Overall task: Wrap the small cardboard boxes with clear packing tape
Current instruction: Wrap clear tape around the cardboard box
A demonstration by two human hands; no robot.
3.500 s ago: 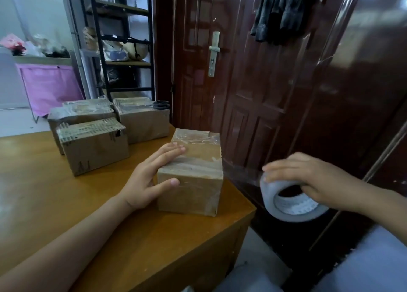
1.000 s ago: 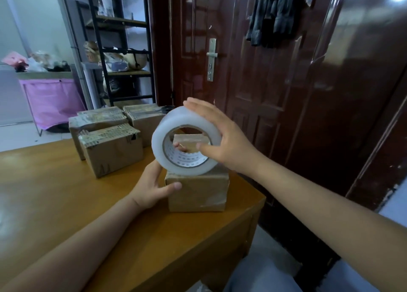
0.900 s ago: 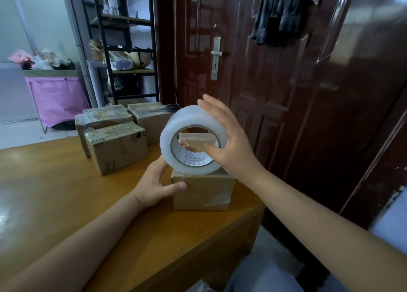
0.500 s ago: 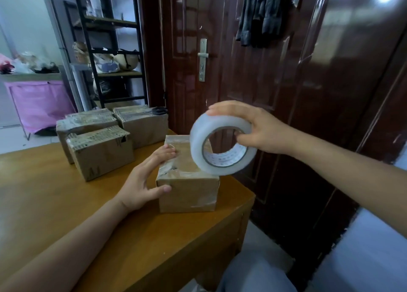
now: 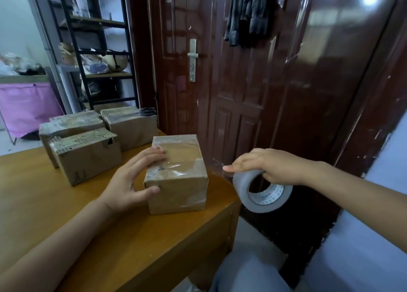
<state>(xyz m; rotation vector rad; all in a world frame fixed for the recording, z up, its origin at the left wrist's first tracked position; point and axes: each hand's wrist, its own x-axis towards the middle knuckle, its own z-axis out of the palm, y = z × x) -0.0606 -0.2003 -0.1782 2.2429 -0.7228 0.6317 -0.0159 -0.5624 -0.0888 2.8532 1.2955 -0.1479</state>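
Left hand spread flat; right hand curled (fingers apparently gripping).

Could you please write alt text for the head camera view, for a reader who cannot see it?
A person's left hand steadies a small cardboard box on a wooden table, while the right hand holds a roll of clear tape off the table's edge. More boxes sit behind, near a dark door.

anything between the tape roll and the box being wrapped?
A stretched strip of clear tape spans from the box to the tape roll in the right hand, head view.
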